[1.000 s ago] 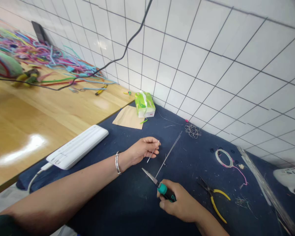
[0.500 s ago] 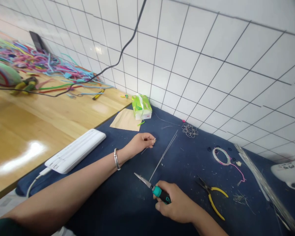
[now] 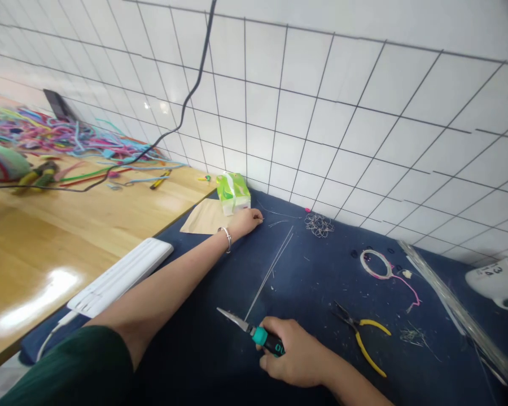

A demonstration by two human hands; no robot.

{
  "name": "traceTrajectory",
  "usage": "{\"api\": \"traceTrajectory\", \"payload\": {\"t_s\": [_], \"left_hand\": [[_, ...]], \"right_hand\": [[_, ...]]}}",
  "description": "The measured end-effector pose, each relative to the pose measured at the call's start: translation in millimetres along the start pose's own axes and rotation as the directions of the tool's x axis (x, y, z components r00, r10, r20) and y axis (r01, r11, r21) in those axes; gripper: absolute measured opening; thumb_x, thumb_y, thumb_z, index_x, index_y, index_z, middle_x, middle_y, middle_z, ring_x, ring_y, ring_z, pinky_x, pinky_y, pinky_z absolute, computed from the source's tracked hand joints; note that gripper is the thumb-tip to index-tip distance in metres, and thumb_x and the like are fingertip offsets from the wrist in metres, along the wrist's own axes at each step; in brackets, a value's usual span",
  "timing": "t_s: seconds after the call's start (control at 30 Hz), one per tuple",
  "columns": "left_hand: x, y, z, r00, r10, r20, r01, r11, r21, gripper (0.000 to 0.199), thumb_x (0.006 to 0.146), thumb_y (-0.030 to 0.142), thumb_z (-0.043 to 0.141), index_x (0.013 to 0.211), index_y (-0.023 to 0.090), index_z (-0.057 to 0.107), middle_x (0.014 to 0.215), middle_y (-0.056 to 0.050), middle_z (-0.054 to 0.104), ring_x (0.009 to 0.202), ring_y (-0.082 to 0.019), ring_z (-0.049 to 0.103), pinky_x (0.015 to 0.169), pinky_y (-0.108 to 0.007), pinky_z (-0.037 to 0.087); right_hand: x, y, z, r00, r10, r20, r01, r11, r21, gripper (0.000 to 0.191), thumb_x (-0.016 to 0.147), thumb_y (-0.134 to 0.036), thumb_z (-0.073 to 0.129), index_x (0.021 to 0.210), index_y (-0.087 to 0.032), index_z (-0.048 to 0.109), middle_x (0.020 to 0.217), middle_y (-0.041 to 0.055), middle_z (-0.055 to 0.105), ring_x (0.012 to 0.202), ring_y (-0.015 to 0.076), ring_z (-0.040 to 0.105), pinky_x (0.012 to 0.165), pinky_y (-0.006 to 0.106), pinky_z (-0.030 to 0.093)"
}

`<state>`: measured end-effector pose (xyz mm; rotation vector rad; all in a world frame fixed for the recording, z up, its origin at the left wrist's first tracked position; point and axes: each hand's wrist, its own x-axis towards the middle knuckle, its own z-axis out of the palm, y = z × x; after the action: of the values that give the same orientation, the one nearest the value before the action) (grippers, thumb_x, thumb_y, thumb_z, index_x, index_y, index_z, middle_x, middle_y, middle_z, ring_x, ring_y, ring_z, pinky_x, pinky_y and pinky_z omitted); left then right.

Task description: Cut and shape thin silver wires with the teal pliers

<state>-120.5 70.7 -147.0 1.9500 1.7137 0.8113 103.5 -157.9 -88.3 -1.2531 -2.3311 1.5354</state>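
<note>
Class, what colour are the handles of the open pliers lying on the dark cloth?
Yellow; the handles show best in the head view.

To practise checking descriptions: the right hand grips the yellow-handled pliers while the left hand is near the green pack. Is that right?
No: the head view shows the right hand gripping a teal-and-black tool; the yellow-handled pliers lie on the cloth. The left hand is near the green pack.

The left arm stretches forward, fingers curled; the right hand (image 3: 294,352) grips, its forearm angled inward.
</note>
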Motion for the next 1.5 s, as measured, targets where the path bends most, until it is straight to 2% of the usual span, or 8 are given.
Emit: {"api": "traceTrajectory", "payload": {"t_s": [0.27, 0.43, 0.57, 0.67, 0.83, 1.2, 1.37, 1.5], "left_hand": [[-7, 11, -9.2, 0.999, 0.038, -0.01, -0.039, 0.999, -0.016, 0.022, 0.073, 0.031, 0.058, 0.087, 0.016, 0.065, 0.086, -0.006, 0.065, 0.078, -0.018, 0.056, 0.069, -0.027, 0.041], [-65, 40, -25.2, 0.987, 0.089, 0.131, -0.07, 0.988, -0.14, 0.029, 0.078, 0.042, 0.052, 0.082, 0.017, 0.066, 0.08, -0.004, 0.066, 0.07, -0.015, 0.055, 0.062, -0.024, 0.041], [-130, 59, -28.0, 0.757, 0.09, 0.647, 0.39, 0.733, -0.557, 0.046, 0.082, 0.053, 0.042, 0.094, 0.014, 0.064, 0.088, -0.011, 0.067, 0.054, -0.009, 0.046, 0.041, -0.018, 0.026], [-158, 68, -27.6, 0.686, 0.109, 0.72, 0.61, 0.454, -0.65, 0.05, 0.081, 0.055, 0.044, 0.099, 0.012, 0.062, 0.091, -0.015, 0.066, 0.05, -0.007, 0.042, 0.04, -0.018, 0.02], [-166, 73, -27.4, 0.714, 0.145, 0.685, 0.641, 0.26, -0.722, 0.039, 0.076, 0.044, 0.06, 0.097, 0.011, 0.063, 0.087, -0.014, 0.065, 0.048, -0.005, 0.04, 0.041, -0.018, 0.022], [-167, 67, -26.0, 0.751, 0.12, 0.65, 0.632, 0.159, -0.759, 0.022, 0.075, 0.032, 0.064, 0.08, 0.011, 0.061, 0.059, -0.002, 0.058, 0.038, -0.002, 0.034, 0.039, -0.017, 0.017], [-152, 56, -41.3, 0.881, -0.025, 0.473, 0.464, 0.251, -0.85, 0.023, 0.076, 0.036, 0.061, 0.083, 0.014, 0.058, 0.061, 0.0, 0.055, 0.043, -0.003, 0.036, 0.042, -0.015, 0.023], [-137, 35, -60.8, 0.958, 0.008, 0.286, 0.164, 0.804, -0.571, 0.025, 0.08, 0.039, 0.054, 0.088, 0.016, 0.062, 0.069, -0.003, 0.06, 0.053, -0.01, 0.047, 0.05, -0.02, 0.035]], "right_hand": [[0, 2, 0, 1.0, 0.004, 0.006, -0.004, 0.999, 0.043, 0.017, 0.067, -0.023, 0.054, 0.083, -0.02, 0.055, 0.074, -0.0029, 0.058, 0.062, 0.0093, 0.049, 0.054, 0.017, 0.035], [1, 4, -1, 1.0, -0.008, 0.012, 0.008, 0.999, 0.052, 0.018, 0.067, -0.022, 0.053, 0.085, -0.02, 0.055, 0.075, -0.0023, 0.059, 0.063, 0.0095, 0.05, 0.054, 0.017, 0.035], [0, 4, 0, 1.0, 0.003, 0.026, -0.003, 0.999, 0.033, 0.019, 0.068, -0.023, 0.053, 0.086, -0.019, 0.057, 0.075, -0.0014, 0.059, 0.063, 0.0099, 0.05, 0.054, 0.018, 0.035], [0, 3, 0, 0.999, 0.005, 0.047, -0.005, 1.0, 0.018, 0.02, 0.068, -0.023, 0.054, 0.087, -0.019, 0.057, 0.076, -0.0011, 0.06, 0.063, 0.0103, 0.05, 0.055, 0.018, 0.036], [2, 0, -1, 0.998, 0.025, 0.066, -0.024, 1.0, -0.01, 0.02, 0.067, -0.024, 0.055, 0.086, -0.019, 0.057, 0.075, -0.0006, 0.06, 0.062, 0.0105, 0.05, 0.055, 0.018, 0.035], [6, 1, -1, 0.998, 0.026, 0.063, -0.025, 0.999, -0.026, 0.017, 0.067, -0.023, 0.053, 0.084, -0.02, 0.055, 0.072, -0.0031, 0.057, 0.06, 0.009, 0.048, 0.053, 0.017, 0.034], [1, -8, 2, 0.998, 0.043, 0.047, -0.035, 0.988, -0.147, 0.016, 0.067, -0.03, 0.056, 0.079, -0.021, 0.051, 0.068, -0.0039, 0.054, 0.059, 0.0094, 0.045, 0.052, 0.019, 0.03], [0, -16, 6, 0.996, 0.045, 0.073, -0.023, 0.962, -0.273, 0.021, 0.063, -0.033, 0.059, 0.078, -0.022, 0.05, 0.078, -0.002, 0.057, 0.064, 0.012, 0.049, 0.052, 0.021, 0.028]]}}
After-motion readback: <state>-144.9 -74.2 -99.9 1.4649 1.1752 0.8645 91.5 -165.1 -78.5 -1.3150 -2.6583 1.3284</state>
